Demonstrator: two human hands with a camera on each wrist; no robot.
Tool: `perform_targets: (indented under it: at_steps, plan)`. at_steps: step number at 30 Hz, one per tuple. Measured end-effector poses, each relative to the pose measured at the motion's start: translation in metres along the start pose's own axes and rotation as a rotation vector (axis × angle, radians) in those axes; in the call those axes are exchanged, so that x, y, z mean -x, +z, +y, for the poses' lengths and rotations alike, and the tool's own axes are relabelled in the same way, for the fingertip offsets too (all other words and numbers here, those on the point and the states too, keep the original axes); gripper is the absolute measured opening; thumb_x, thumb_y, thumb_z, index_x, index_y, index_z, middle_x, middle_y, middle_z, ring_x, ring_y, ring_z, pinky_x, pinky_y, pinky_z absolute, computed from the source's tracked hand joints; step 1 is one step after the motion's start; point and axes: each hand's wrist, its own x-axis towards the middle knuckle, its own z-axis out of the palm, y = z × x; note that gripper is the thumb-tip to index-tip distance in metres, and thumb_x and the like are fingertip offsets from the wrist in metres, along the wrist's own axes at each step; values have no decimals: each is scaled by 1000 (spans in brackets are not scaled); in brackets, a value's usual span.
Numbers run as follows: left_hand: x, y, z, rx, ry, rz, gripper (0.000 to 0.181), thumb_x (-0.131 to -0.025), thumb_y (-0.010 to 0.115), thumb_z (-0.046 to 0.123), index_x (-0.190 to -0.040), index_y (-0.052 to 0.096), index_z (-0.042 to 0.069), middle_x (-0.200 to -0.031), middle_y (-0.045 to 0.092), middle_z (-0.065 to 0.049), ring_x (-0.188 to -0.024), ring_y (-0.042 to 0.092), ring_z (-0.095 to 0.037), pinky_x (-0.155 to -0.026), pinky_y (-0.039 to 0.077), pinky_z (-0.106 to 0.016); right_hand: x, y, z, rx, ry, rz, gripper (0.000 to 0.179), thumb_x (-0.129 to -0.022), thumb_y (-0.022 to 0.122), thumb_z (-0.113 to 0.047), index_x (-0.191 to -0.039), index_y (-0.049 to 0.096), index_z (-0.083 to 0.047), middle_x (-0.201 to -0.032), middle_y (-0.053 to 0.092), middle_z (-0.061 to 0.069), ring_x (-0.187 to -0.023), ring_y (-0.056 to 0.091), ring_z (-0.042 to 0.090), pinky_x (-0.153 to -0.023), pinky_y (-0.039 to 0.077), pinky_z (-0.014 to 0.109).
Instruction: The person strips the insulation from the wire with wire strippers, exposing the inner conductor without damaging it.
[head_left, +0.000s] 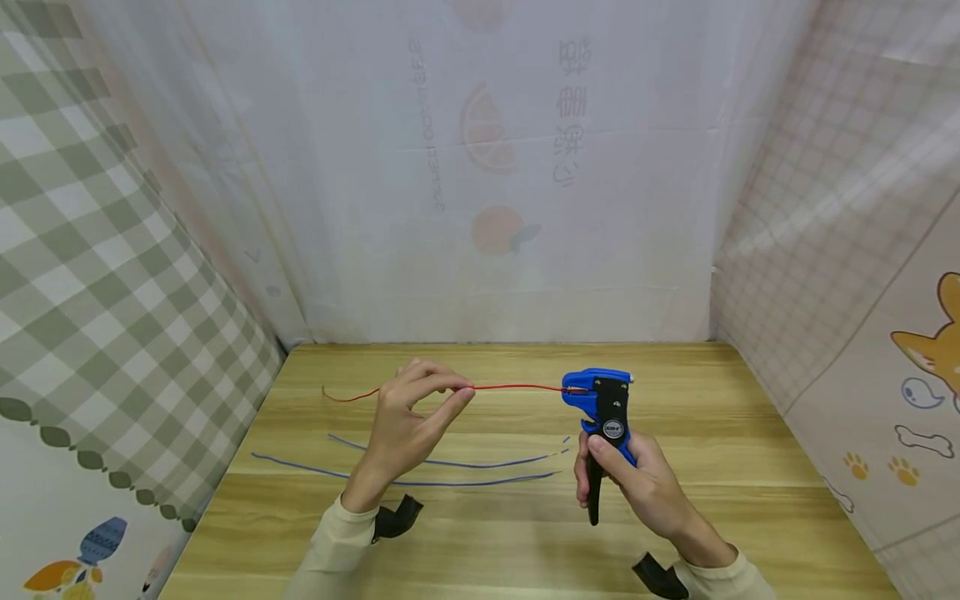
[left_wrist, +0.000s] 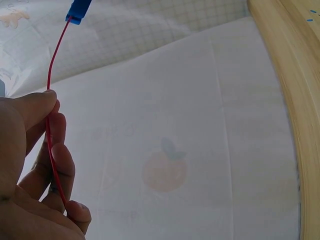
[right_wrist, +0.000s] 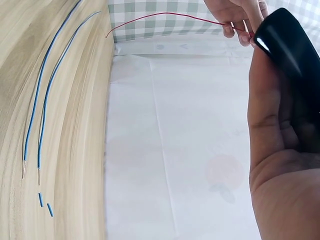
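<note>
My left hand [head_left: 408,421] pinches a thin red wire [head_left: 517,387] between thumb and fingertips. To the left of that hand the wire's other part trails off, its tip bent up. Its right end sits in the mouth of a blue and black wire stripper [head_left: 615,400]. My right hand [head_left: 637,479] grips the stripper upright by its handles. In the left wrist view the red wire [left_wrist: 51,65] runs from the fingers up to the blue nose of the tool [left_wrist: 77,11]. The right wrist view shows the black handle [right_wrist: 292,50] in the right hand, which hides the stripper's head.
Two blue wires [head_left: 480,483] lie across the wooden table [head_left: 480,550], each with a bare right end. Beside those ends rest two short blue insulation pieces [head_left: 566,451]. A white curtain [head_left: 600,292] stands behind the table, with patterned cloth at both sides.
</note>
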Motion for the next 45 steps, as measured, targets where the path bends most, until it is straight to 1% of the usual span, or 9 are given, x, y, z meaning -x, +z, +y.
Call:
perform_targets:
  at_steps: [2, 6, 11, 19, 30, 35, 39, 43, 45]
  plan:
    - [0, 1, -1, 0, 7, 4, 16, -91, 90, -1, -100, 88, 13, -99, 83, -3, -96, 74, -21, -88, 49, -31, -1, 0, 0, 12, -6, 7, 29, -119, 27, 6, -111, 55, 6, -79, 64, 24, -66, 69, 31, -62, 66, 45]
    - [-1, 1, -2, 2, 11, 6, 19, -90, 90, -3, -99, 88, 13, -98, 83, -3, -95, 74, -21, -87, 48, -29, -2, 0, 0, 27, -9, 18, 31, -119, 27, 5, -108, 56, 6, -78, 63, 23, -64, 67, 30, -60, 64, 44]
    - [0, 2, -2, 4, -3, 2, 16, -92, 89, -1, -99, 89, 13, -97, 83, -3, -94, 74, -21, -87, 48, -30, -1, 0, 3, 26, -1, 25, 33, -119, 28, 5, -105, 57, 6, -76, 62, 23, -62, 65, 31, -59, 64, 44]
    - [1, 4, -3, 1, -6, -4, 16, -92, 89, -1, -99, 88, 13, -98, 83, -2, -95, 73, -20, -87, 49, -32, -1, 2, 7, 27, -10, 47, 36, -119, 28, 5, -99, 58, 6, -73, 60, 23, -59, 63, 31, -55, 62, 42]
    - [2, 5, -3, 9, -20, -11, 13, -92, 90, 2, -100, 88, 13, -99, 83, -3, -97, 75, -21, -89, 50, -33, 0, 4, 5, 44, -3, 72, 37, -120, 27, 3, -99, 57, 6, -72, 57, 22, -57, 63, 30, -52, 61, 42]
    - [2, 7, -3, 9, -23, -5, 1, -99, 88, 12, -100, 88, 12, -99, 83, -3, -96, 75, -21, -89, 51, -32, -1, 5, 5, 42, 25, 91, 39, -121, 28, -1, -97, 57, 5, -71, 56, 21, -56, 63, 29, -52, 60, 43]
    - [1, 9, -3, 10, -36, -3, 9, -102, 86, 18, -100, 88, 10, -98, 83, -3, -97, 75, -22, -88, 51, -33, -1, 5, 5, 22, 18, 101, 38, -122, 27, -2, -98, 55, 6, -71, 55, 20, -56, 62, 29, -51, 60, 43]
    - [1, 10, -4, 9, -38, 3, 2, -97, 89, 10, -99, 88, 11, -97, 83, -3, -95, 75, -21, -86, 51, -32, -1, 7, 6, 9, 7, 113, 36, -121, 27, -1, -99, 54, 6, -71, 54, 20, -56, 61, 29, -50, 60, 43]
    - [1, 10, -4, 9, -36, 7, 9, -94, 90, 4, -98, 88, 12, -96, 83, -3, -94, 75, -21, -86, 51, -32, -1, 8, 6, 10, 4, 118, 36, -121, 27, -1, -99, 54, 6, -71, 54, 21, -55, 61, 29, -49, 59, 42]
